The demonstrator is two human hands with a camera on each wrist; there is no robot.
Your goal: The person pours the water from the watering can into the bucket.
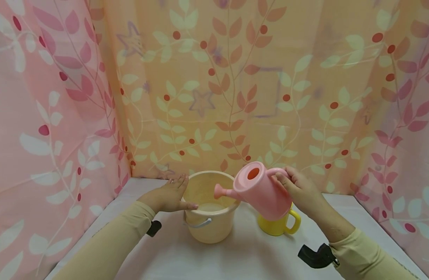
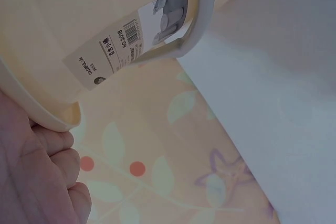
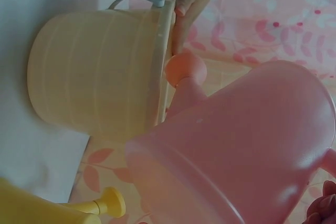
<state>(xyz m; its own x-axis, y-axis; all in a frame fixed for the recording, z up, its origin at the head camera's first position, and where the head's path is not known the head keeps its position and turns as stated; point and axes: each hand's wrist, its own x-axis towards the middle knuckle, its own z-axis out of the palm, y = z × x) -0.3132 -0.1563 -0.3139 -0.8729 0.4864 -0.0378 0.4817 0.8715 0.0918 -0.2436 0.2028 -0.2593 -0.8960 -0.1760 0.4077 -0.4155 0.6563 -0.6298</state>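
Note:
My right hand grips the handle of a pink watering can and holds it tilted, off the table. The can's spout points left, its round head above the opening of a cream bucket. With fingers spread, my left hand rests on the bucket's left rim, the thumb lying along its near edge. A printed label shows on the bucket's side in the left wrist view. Whether anything flows from the spout, I cannot tell.
A yellow watering can stands on the white table behind and below the pink one, partly hidden; its spout head shows in the right wrist view. Leaf-patterned curtains enclose the back and both sides. The bucket's pale handle hangs down in front.

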